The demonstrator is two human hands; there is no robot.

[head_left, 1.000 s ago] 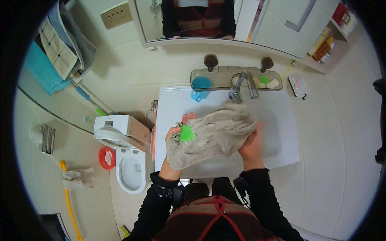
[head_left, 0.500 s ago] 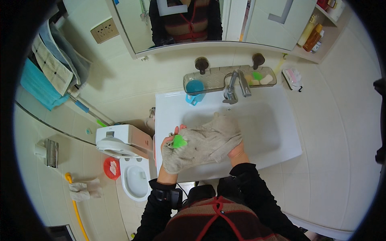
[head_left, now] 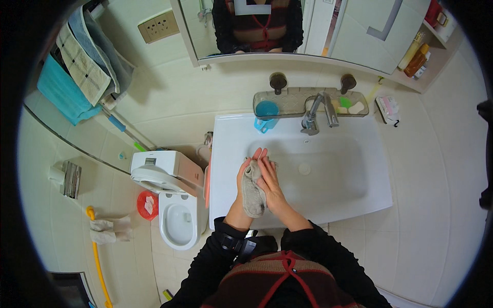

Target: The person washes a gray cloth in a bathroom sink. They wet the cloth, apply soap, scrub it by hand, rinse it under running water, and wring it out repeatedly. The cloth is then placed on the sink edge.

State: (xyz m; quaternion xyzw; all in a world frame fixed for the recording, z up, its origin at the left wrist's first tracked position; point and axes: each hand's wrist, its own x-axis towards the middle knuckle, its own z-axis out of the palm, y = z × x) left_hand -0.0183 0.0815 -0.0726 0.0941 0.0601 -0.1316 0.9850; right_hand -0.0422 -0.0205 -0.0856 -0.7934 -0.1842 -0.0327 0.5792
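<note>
A soft grey cloth [head_left: 253,191] is folded small and pressed between my two hands over the left part of the white sink [head_left: 354,154]. My left hand [head_left: 240,183] supports it from the left, its fingers partly hidden behind the cloth. Against its right side lies my right hand [head_left: 272,186], fingers long and close together, the palm turned to the cloth. The lower end of the cloth hangs out below the hands. No green piece shows on it; the folds and hands may hide one.
Behind the sink stand a chrome faucet [head_left: 319,113] and a clear shelf tray [head_left: 292,102] holding a blue cup [head_left: 267,111] and soap pieces [head_left: 354,107]. A toilet [head_left: 179,218] and red bin [head_left: 148,204] stand left. A mirror cabinet [head_left: 308,56] overhangs the back wall.
The cloth was spread wide across both hands with a bright green piece on it. My right hand has moved left, the cloth is now folded between my palms, and the green piece is out of sight.
</note>
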